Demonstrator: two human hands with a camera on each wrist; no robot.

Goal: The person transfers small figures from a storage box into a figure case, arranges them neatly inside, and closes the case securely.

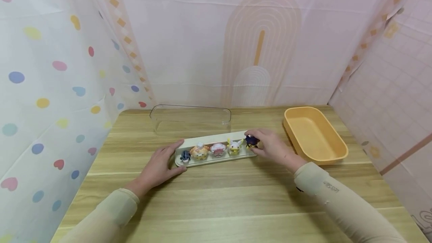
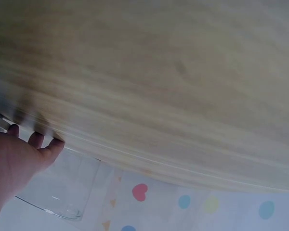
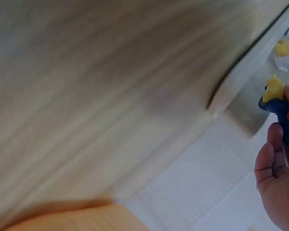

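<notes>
Right hand on the blue toy, left hand bracing the tray.

My right hand (image 1: 271, 146) pinches the small blue toy (image 1: 251, 141), which sits at the near end of the tray (image 1: 216, 139) by my fingertips; my left hand (image 1: 158, 166) lies flat and relaxed against the tray's far end, holding nothing. Between my hands four more toys (image 1: 209, 150) stand in a row, rounded, glossy, probably hard plastic. The tray is long, shallow and pale with a smooth rim. Beyond it lies a clear cover (image 1: 190, 119); past my right hand, an orange bin (image 1: 315, 134) on the woodgrain counter (image 1: 236, 201). I judge the risk is a slip: the toy is small and slick, and a tilt could knock its neighbour over.
</notes>
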